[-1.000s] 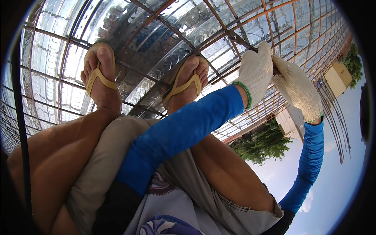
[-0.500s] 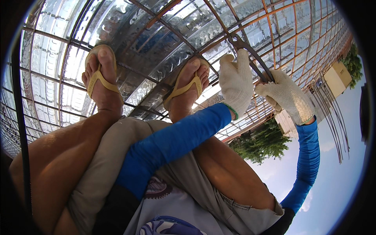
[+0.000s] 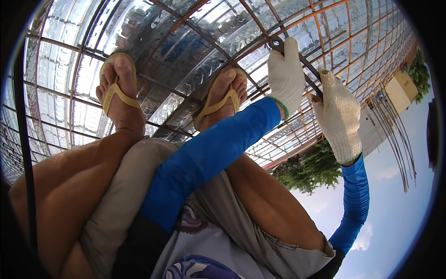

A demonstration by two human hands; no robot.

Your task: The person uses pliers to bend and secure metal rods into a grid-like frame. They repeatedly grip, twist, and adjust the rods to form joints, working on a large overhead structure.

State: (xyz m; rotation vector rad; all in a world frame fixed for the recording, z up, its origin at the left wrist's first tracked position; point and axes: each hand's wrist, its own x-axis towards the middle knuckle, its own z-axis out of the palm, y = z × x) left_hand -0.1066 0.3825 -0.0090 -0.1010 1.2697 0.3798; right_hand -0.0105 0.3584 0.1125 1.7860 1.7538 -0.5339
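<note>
In the upper right of the frame, the left hand [image 3: 286, 76], gloved in white knit, is closed around a dark metal tool [image 3: 297, 58] lying across a rusty rebar grid [image 3: 325, 28]. Just beside it, the gloved right hand [image 3: 338, 118] grips the same tool lower down. The grid spreads over shiny corrugated metal sheeting [image 3: 186, 51], where two feet in yellow sandals [image 3: 116, 90] stand. Trees [image 3: 311, 169], a pale building and sky fill the right edge.
</note>
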